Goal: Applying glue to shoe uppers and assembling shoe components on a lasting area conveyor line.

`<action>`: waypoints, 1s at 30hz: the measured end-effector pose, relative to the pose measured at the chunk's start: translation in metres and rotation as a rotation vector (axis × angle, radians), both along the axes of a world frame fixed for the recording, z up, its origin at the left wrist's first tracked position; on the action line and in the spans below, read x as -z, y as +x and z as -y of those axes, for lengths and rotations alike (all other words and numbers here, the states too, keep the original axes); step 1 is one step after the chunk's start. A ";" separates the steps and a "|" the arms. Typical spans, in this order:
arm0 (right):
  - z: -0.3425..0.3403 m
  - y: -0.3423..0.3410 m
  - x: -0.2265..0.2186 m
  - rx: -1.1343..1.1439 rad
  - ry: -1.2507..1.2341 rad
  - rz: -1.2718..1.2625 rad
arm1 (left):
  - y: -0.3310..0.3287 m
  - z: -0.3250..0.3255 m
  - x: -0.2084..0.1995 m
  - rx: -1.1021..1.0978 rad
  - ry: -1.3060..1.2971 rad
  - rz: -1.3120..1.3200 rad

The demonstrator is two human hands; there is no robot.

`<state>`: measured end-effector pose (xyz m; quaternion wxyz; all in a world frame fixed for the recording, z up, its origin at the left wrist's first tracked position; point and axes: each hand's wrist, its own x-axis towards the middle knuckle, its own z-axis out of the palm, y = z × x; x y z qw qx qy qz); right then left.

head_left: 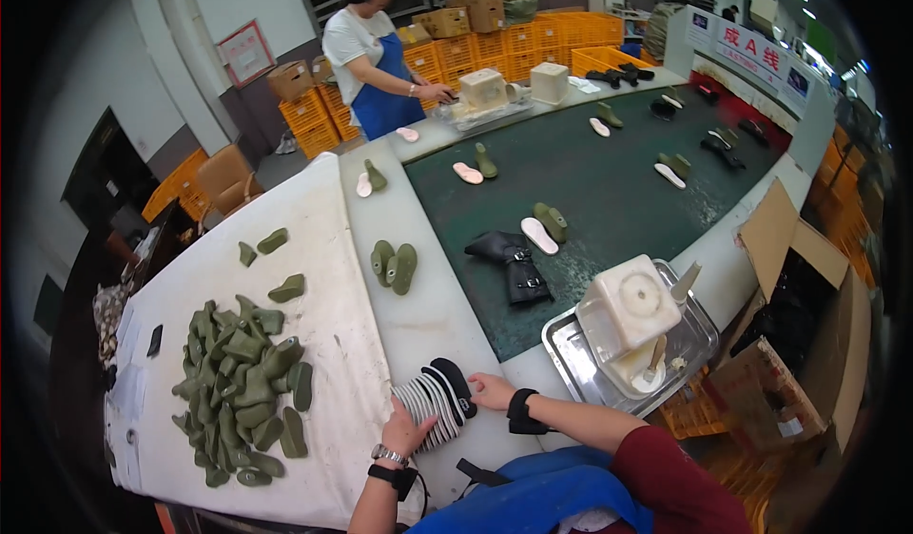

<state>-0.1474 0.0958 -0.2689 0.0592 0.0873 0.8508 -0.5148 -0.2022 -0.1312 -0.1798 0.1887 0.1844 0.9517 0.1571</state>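
Note:
A row of striped black-and-white insoles [428, 399] stands on edge, packed together, on the pale table edge in front of me. My left hand [407, 427] grips the near left side of this stack, thumb pressed against it. At the right end is a black insole [454, 385], face outward. My right hand [492, 391] pinches at its right edge with the fingertips closed together. To the left, a heap of green shoe lasts [238, 382] lies on a white cloth [338, 410]. A pair of green lasts [395, 266] sits just beyond the insoles.
A green conveyor belt [580, 192] carries a black boot [511, 266], lasts and pale insoles. On the right, a metal tray [561, 339] holds a cream glue container [628, 310] beside an open cardboard box [837, 315]. Across the table a co-worker in a blue apron [388, 87] handles something.

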 end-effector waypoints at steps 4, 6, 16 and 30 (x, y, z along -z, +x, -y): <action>-0.023 0.033 -0.013 -0.187 0.182 -0.074 | 0.003 0.000 0.003 -0.046 0.079 -0.056; -0.027 0.052 -0.027 -0.234 0.096 -0.093 | 0.009 -0.001 0.003 -0.055 0.031 -0.130; 0.002 0.122 -0.090 -0.768 0.240 0.076 | 0.078 -0.015 -0.005 -0.295 -0.025 -0.108; -0.091 0.202 -0.161 -0.678 0.184 -0.106 | 0.159 -0.010 0.002 -0.296 0.159 -0.440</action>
